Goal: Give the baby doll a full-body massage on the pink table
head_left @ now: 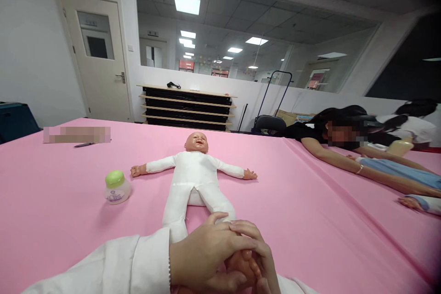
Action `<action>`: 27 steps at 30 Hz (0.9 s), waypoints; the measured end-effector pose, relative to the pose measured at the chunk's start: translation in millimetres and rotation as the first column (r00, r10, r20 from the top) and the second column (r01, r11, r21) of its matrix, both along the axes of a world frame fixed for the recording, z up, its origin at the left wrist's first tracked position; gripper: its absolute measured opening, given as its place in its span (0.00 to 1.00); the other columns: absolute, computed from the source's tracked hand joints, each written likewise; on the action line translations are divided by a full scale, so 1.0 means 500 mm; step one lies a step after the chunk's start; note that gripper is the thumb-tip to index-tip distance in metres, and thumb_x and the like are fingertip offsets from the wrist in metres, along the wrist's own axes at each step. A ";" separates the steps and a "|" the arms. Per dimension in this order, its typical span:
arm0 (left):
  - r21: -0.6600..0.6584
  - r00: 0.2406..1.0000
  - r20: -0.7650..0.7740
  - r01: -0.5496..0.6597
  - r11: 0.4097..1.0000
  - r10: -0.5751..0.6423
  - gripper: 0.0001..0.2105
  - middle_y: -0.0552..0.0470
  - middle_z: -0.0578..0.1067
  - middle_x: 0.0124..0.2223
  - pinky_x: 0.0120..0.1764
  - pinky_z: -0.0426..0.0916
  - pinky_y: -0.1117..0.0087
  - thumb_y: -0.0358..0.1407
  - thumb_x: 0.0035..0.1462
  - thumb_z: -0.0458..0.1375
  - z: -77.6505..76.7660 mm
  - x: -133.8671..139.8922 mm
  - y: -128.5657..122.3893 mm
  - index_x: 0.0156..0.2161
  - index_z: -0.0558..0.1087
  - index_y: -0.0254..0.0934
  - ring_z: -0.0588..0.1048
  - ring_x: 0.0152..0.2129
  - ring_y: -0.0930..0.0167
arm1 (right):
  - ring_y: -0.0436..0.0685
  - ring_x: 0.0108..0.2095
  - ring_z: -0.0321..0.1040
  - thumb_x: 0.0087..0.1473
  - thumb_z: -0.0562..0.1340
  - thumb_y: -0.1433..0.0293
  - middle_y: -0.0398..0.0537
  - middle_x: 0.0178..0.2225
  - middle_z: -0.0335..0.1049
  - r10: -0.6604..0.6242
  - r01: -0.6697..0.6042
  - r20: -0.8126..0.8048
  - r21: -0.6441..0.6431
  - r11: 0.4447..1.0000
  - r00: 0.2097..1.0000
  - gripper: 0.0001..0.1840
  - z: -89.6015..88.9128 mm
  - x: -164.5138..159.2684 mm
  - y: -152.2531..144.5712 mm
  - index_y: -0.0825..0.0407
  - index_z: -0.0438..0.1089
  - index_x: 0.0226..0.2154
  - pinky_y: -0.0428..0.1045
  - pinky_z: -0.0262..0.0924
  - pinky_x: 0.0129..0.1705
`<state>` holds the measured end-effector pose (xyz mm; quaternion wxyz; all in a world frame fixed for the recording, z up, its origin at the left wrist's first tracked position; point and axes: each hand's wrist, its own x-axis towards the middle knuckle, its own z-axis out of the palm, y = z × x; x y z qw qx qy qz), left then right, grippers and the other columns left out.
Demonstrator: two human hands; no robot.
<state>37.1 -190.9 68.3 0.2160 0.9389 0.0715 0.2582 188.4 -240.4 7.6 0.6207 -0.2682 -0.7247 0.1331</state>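
Note:
A baby doll [195, 170] with a white cloth body lies on its back on the pink sheet, head away from me and arms spread. Both my hands are wrapped round one of its feet [243, 266], the one on the right, whose toes show between my fingers. My left hand [203, 248] comes across from the left, its fingers over the top of the foot. On the right side my right hand [263, 252] cups the same foot, fingertips meeting the left ones. The doll's other foot is hidden behind my left forearm. A jar [117, 188] with a green lid stands left of the doll.
A dark pen [84, 144] lies at the far left on the pink-covered table [292, 220]. At right, another person [330, 133] leans over a second doll in blue [396, 170], near a pale bottle [399, 147]. Behind are stacked black shelves [188, 105] and a folding chair [270, 124].

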 end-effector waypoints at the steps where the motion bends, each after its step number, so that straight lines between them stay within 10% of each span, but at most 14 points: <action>1: 0.012 1.000 -0.011 -0.004 1.000 0.005 0.18 0.51 0.72 0.42 0.51 0.54 0.58 0.41 0.52 0.53 -0.002 0.000 0.001 0.49 0.62 0.43 0.70 0.39 0.66 | 0.60 0.50 0.55 0.58 0.44 0.56 0.51 0.46 0.59 -0.026 0.026 -0.033 0.013 1.000 0.999 0.20 0.002 -0.002 -0.002 0.47 0.58 0.47 0.61 0.52 0.52; 7: 0.110 0.996 -0.070 -0.045 0.993 0.053 0.18 0.52 0.73 0.34 0.49 0.56 0.61 0.45 0.51 0.55 -0.017 0.007 0.004 0.47 0.65 0.41 0.70 0.34 0.68 | 0.55 0.51 0.55 0.58 0.47 0.59 0.46 0.47 0.60 -0.405 0.267 -0.245 -0.449 0.853 0.881 0.13 0.014 0.000 0.021 0.45 0.59 0.41 0.56 0.50 0.53; 12: 0.302 0.990 -0.143 0.054 0.952 -0.011 0.21 0.53 0.73 0.32 0.44 0.57 0.65 0.46 0.55 0.52 -0.035 0.014 0.006 0.50 0.62 0.38 0.69 0.30 0.70 | 0.55 0.50 0.59 0.54 0.51 0.57 0.46 0.43 0.61 -0.481 0.011 -0.350 -0.800 0.600 0.804 0.14 0.001 0.017 0.078 0.49 0.59 0.38 0.55 0.54 0.54; 20: 0.549 0.993 -0.110 0.097 0.830 -0.044 0.09 0.55 0.72 0.31 0.41 0.55 0.64 0.38 0.61 0.47 -0.073 0.018 0.009 0.39 0.66 0.37 0.67 0.28 0.72 | 0.54 0.42 0.68 0.52 0.55 0.61 0.47 0.35 0.68 -0.368 -0.423 -0.610 -0.772 0.474 0.702 0.11 0.017 0.007 0.083 0.52 0.60 0.32 0.52 0.61 0.49; 27: 0.581 0.993 -0.078 0.117 0.806 -0.088 0.10 0.55 0.73 0.31 0.44 0.55 0.63 0.39 0.61 0.47 -0.075 0.021 0.009 0.34 0.68 0.37 0.69 0.31 0.72 | 0.57 0.38 0.70 0.55 0.48 0.53 0.53 0.31 0.71 -0.158 -0.757 -0.754 -0.651 0.051 0.637 0.25 0.058 -0.018 0.062 0.57 0.66 0.36 0.55 0.58 0.49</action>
